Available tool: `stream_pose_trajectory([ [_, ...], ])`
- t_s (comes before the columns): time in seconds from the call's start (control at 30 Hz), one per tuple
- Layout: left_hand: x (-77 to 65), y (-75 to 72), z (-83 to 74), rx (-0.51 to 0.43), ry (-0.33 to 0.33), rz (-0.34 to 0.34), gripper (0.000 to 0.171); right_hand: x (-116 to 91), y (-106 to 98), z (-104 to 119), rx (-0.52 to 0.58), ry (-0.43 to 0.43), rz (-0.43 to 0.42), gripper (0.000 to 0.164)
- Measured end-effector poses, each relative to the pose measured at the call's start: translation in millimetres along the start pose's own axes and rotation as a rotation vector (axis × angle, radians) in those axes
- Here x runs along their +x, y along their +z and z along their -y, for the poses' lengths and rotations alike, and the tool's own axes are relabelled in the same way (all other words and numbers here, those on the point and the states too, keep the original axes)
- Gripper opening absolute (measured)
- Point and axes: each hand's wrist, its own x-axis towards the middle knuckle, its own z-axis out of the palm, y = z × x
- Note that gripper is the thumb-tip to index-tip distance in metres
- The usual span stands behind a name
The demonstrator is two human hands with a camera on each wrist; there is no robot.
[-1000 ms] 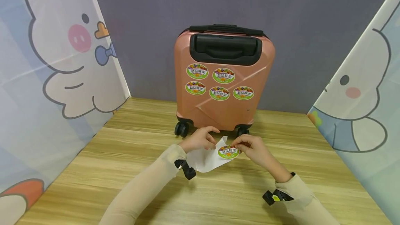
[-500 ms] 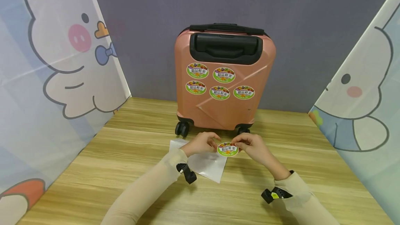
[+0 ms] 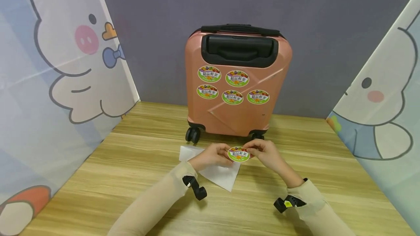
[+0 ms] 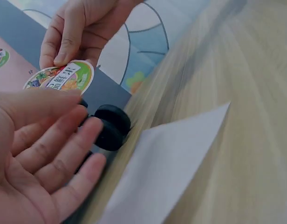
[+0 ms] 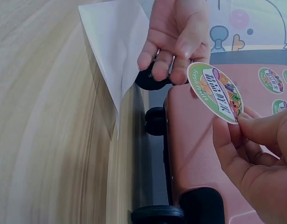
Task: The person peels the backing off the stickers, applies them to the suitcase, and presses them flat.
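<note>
An oval fruit-label sticker [image 3: 238,154] is pinched at its right edge between the thumb and fingers of my right hand [image 3: 265,153]. My left hand [image 3: 213,154] is at the sticker's left edge, its fingers loosely bent and spread in the left wrist view; whether they touch the edge I cannot tell. White backing paper [image 3: 223,177] lies below the left hand, partly hidden by it, with a corner raised in the right wrist view. Behind the hands stands a pink suitcase [image 3: 229,119] bearing several matching stickers, such as the upper-left sticker [image 3: 209,74].
The suitcase stands on black wheels [image 3: 193,134] on a wooden table [image 3: 147,192], close to a grey back panel [image 3: 157,46]. Cartoon-printed panels flank it on the left [image 3: 65,83] and right [image 3: 377,119].
The sticker has come away from the backing paper in my right hand and risen slightly. The paper has dropped flatter onto the table. My left fingers have moved to the sticker's left edge.
</note>
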Motion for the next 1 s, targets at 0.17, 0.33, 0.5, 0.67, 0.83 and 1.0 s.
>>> stream_pose_trajectory([
  [0.17,-3.6,2.6,8.8,-0.183,0.002,-0.028,0.033,1.4,0.8,-4.1,0.071,0.02,-0.013,0.013],
  [0.33,-5.2,4.6,14.1,-0.284,0.025,-0.085,0.025,3.2,1.6,-6.7,0.137,0.058,-0.02,0.014],
  [0.5,-7.4,6.8,18.1,-0.33,0.042,-0.133,0.016,4.4,3.8,-8.7,0.162,0.088,-0.006,0.015],
  [0.67,-8.7,9.2,22.0,-0.362,0.039,-0.187,0.008,5.9,4.7,-12.3,0.175,0.067,0.008,0.016],
  [0.83,-6.8,11.3,26.9,-0.358,0.046,-0.291,0.008,10.3,6.4,-16.3,0.241,0.029,0.025,0.02],
  [1.0,-9.9,11.0,28.6,-0.355,0.065,-0.393,0.014,14.1,11.9,-16.5,0.302,-0.015,0.03,0.024],
])
